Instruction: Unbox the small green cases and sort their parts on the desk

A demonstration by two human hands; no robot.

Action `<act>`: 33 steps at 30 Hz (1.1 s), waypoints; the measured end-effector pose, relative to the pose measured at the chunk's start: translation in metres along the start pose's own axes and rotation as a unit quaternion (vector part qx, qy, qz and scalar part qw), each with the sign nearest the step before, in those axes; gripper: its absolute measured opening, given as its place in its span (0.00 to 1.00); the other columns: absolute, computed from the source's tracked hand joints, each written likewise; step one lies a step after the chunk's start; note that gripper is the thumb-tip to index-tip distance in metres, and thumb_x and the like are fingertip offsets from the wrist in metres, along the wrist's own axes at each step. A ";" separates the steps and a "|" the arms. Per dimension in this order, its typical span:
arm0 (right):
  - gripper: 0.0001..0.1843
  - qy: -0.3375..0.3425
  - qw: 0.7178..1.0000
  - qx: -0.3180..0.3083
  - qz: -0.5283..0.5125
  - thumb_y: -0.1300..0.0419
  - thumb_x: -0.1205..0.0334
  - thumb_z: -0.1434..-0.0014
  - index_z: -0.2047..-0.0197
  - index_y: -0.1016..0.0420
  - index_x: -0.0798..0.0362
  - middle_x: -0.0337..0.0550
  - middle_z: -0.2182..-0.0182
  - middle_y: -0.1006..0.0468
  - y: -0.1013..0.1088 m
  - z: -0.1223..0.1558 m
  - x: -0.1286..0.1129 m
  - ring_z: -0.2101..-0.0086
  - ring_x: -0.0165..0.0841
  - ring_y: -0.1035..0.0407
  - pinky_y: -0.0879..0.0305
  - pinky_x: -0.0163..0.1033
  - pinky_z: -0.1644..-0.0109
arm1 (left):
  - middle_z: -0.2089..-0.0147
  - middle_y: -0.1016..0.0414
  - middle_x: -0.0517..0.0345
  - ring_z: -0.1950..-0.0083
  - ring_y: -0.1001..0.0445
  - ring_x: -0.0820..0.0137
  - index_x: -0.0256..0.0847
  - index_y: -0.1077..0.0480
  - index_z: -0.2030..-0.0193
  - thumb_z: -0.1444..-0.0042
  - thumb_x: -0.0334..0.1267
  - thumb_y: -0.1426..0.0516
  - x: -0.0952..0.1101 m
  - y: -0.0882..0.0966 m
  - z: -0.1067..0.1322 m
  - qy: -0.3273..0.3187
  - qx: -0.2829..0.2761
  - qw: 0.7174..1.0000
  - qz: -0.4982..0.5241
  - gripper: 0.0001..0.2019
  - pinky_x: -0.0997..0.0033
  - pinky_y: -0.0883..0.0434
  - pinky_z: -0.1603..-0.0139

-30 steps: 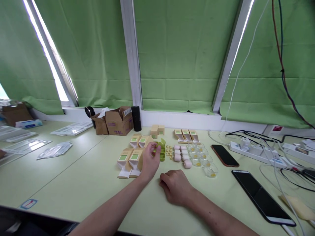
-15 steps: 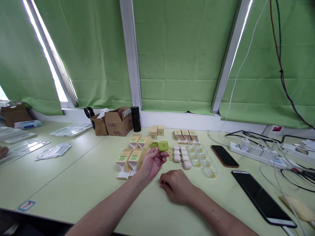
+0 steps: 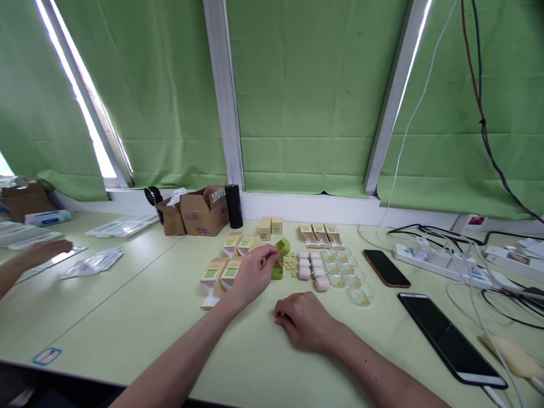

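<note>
My left hand (image 3: 250, 275) reaches forward over the pale green table (image 3: 127, 306), its fingers pinched on a small green case (image 3: 280, 249) that sits among other green cases (image 3: 277, 272). Just left of it lie several tan cartons with green labels (image 3: 221, 273). My right hand (image 3: 304, 323) rests on the table nearer to me, fingers curled under in a loose fist; what they hold, if anything, is hidden. Right of the green cases are pink cases (image 3: 312, 267) and clear plastic trays with yellow dots (image 3: 348, 273).
Another person's hand (image 3: 40, 252) reaches in at the far left above plastic bags (image 3: 91, 262). Brown boxes (image 3: 199, 211) and a black cylinder (image 3: 233, 205) stand by the window sill. Two phones (image 3: 386, 267) (image 3: 450, 338), a power strip (image 3: 442, 259) and cables lie at right.
My left hand had lifted a green case palm-up; now it has turned over and lowered to the green cases. Another person's hand has come further in at the left.
</note>
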State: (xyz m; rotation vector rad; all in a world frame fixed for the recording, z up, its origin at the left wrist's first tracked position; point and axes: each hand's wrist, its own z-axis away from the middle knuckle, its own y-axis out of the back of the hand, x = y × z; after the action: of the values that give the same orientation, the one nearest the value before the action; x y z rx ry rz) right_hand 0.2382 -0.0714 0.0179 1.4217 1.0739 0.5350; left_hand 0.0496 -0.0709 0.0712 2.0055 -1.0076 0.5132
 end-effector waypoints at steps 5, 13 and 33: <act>0.05 -0.005 1.000 -0.015 0.012 0.42 0.64 0.35 0.59 0.24 0.49 0.40 0.64 0.16 0.004 0.000 -0.003 0.65 0.33 0.25 0.53 0.38 0.66 | 0.66 0.20 0.53 0.60 0.27 0.64 0.42 0.21 0.63 0.34 0.30 0.45 -0.002 0.016 0.002 -0.167 -0.063 0.958 -0.224 0.11 0.65 0.32 0.62; 0.04 0.009 1.000 0.007 0.014 0.42 0.64 0.37 0.60 0.25 0.49 0.38 0.64 0.15 -0.001 0.000 0.000 0.66 0.32 0.24 0.53 0.38 0.67 | 0.70 0.24 0.54 0.64 0.30 0.63 0.41 0.25 0.70 0.36 0.29 0.45 -0.033 0.006 0.037 -0.159 -0.137 0.924 -0.319 0.12 0.64 0.37 0.67; 0.06 0.002 1.000 -0.017 0.010 0.42 0.66 0.36 0.59 0.23 0.49 0.40 0.62 0.15 0.002 0.000 -0.002 0.63 0.34 0.24 0.48 0.37 0.64 | 0.71 0.25 0.49 0.65 0.29 0.59 0.43 0.28 0.76 0.42 0.30 0.43 -0.032 -0.003 0.044 -0.052 -0.148 0.961 -0.226 0.12 0.60 0.36 0.66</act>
State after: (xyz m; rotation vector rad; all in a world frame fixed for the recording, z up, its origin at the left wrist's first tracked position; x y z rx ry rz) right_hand 0.2378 -0.0731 0.0207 1.4041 1.0500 0.5679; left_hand 0.0328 -0.0908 0.0237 1.9190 -0.6091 0.0061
